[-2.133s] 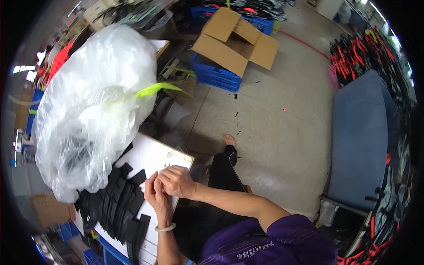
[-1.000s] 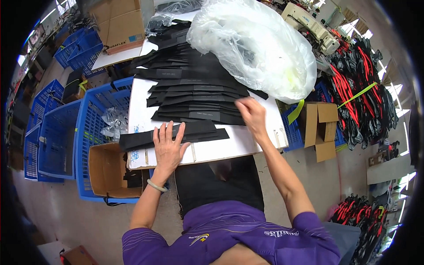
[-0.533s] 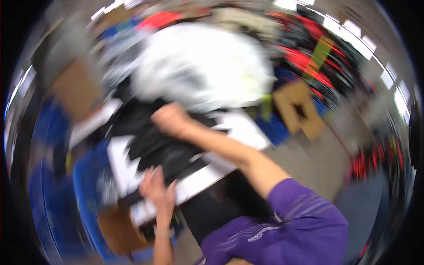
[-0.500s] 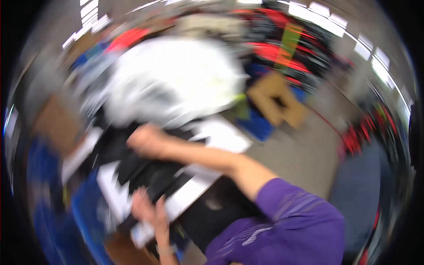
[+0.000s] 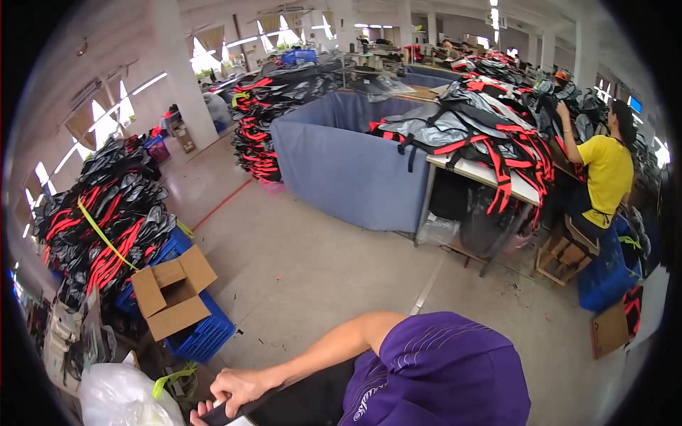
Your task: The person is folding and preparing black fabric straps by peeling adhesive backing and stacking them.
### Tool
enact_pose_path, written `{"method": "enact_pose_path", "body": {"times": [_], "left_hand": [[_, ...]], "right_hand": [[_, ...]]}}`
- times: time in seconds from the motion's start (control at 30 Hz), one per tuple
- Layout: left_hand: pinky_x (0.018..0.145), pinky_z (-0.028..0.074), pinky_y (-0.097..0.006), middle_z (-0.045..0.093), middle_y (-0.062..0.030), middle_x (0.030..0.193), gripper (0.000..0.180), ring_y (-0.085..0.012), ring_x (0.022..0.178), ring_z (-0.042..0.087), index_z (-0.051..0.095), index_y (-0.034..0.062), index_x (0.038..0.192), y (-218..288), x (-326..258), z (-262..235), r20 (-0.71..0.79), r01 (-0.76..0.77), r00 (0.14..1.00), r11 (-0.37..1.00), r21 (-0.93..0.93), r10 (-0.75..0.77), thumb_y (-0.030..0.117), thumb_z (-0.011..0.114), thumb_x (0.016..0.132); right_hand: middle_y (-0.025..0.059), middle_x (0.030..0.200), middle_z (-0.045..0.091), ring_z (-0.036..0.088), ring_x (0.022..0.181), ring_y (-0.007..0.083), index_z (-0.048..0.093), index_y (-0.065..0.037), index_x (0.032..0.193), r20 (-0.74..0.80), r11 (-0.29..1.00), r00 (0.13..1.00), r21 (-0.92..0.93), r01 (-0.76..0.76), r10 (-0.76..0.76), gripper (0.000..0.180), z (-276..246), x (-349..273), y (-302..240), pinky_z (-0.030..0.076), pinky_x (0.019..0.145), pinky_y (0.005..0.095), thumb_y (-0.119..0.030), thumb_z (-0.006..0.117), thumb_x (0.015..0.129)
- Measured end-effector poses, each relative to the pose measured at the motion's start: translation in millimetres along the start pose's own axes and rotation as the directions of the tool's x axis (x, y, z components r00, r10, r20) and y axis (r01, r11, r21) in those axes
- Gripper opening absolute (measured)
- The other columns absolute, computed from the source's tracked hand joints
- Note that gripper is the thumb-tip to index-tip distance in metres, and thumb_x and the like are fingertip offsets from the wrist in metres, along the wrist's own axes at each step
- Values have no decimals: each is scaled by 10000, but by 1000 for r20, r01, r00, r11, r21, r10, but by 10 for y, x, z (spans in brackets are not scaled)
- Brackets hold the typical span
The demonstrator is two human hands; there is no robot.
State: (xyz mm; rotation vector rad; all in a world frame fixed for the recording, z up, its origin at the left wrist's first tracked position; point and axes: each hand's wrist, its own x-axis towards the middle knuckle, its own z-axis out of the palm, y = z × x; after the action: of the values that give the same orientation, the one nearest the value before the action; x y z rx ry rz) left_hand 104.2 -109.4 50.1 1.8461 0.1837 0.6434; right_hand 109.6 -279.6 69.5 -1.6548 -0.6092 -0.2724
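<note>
My right hand [image 5: 238, 389] is at the lower left, its arm reaching across from a purple sleeve. Its fingers are curled closed beside a dark surface [image 5: 302, 403]. What they grip, if anything, is hidden. More fingertips, apparently of my left hand [image 5: 201, 413], show just below it at the picture's edge; the rest of that hand is cut off. A small white edge [image 5: 241, 421] lies below the right hand. Left of the hands is a bulging white plastic bag [image 5: 124, 397], with a yellow-green strap [image 5: 170, 380] next to it.
An open cardboard box [image 5: 174, 291] rests on a blue crate [image 5: 202, 334]. Black and red pieces are heaped behind it [image 5: 106, 220]. Across the floor stand a large blue-grey cloth bin [image 5: 341, 170] and a loaded table [image 5: 483, 174]. A person in yellow [image 5: 607, 170] works at the right.
The view has swung right and up from the blurred white table with black fabric. My hands, earlier apart over that fabric, now show close together at the lower edge.
</note>
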Motion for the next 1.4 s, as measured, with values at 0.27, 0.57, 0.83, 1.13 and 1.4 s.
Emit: {"method": "enact_pose_path", "body": {"times": [0.27, 0.57, 0.83, 1.13, 1.4], "left_hand": [[901, 484, -458, 616, -251, 1093, 398, -328, 964, 613, 565, -130, 1090, 487, -125, 8, 269, 248, 960, 686, -684, -79, 243, 547, 952], [853, 369, -651, 568, -306, 928, 243, -459, 869, 549, 657, 166, 1138, -420, 190, -115, -186, -17, 980, 969, 248, 65, 123, 558, 920], [950, 435, -512, 612, -257, 1107, 451, -399, 1030, 587, 565, -140, 1106, 509, -37, -39, 158, 165, 985, 646, -745, -68, 279, 580, 942], [517, 307, -284, 283, -3, 626, 248, -142, 522, 303, 411, 90, 736, 600, 41, 221, 134, 255, 944, 410, -876, -300, 138, 538, 943], [615, 393, -233, 478, 10, 689, 172, -102, 653, 467, 557, 55, 865, -582, 406, -144, 293, 264, 949, 212, -941, 115, 191, 553, 971]], "right_hand": [[145, 521, 534, 549, 500, 204, 551, 53, 610, 135, 1000, 991, -29, -9, 13, 258, -197, 77, -133, 369, 468, 362, -143, 710, 661], [150, 566, 562, 572, 541, 267, 520, 43, 622, 40, 998, 998, -46, 40, -38, 309, 37, 20, -85, 402, 504, 374, -177, 737, 627], [175, 563, 592, 599, 533, 270, 602, 57, 614, 166, 998, 984, 13, 65, -66, 251, 55, 143, -42, 431, 509, 378, -166, 714, 638], [169, 615, 566, 599, 608, 376, 539, 26, 727, 15, 924, 965, -285, 254, -261, 250, 169, 62, 239, 453, 539, 438, -148, 718, 709], [174, 742, 586, 598, 659, 391, 532, 11, 848, 122, 938, 936, -65, 340, -330, 205, 323, 205, 346, 469, 562, 446, -81, 687, 749]]}}
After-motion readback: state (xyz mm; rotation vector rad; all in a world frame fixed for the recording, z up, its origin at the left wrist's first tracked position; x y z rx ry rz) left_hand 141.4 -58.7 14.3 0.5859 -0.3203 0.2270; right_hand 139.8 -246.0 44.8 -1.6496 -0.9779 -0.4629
